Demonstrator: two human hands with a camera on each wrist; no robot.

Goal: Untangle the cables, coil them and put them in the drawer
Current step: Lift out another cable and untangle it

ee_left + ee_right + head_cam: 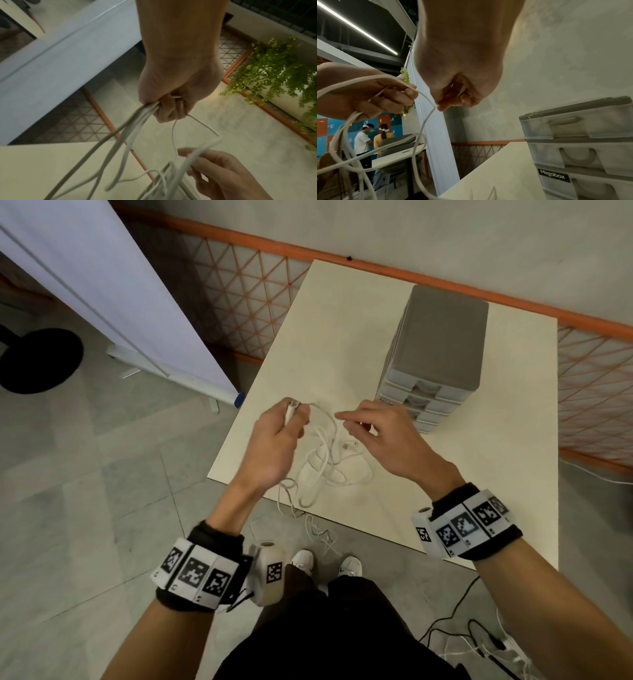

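Observation:
A tangle of white cables (325,463) lies near the front left corner of the pale table (445,491), with loops hanging over the edge toward the floor. My left hand (294,419) is raised above the tangle and grips several cable strands (142,115) in a fist, a connector end sticking out past the knuckles. My right hand (349,422) is just to its right and pinches one thin strand (426,121) at its fingertips (441,106). The grey drawer unit (442,337) stands at the back right of the table, all its drawers (578,155) shut.
A white partition board (102,285) and a black round base (37,361) stand on the floor to the left. An orange lattice fence (246,296) runs behind the table. More cables (479,645) lie on the floor at lower right. Two people (363,139) stand far off.

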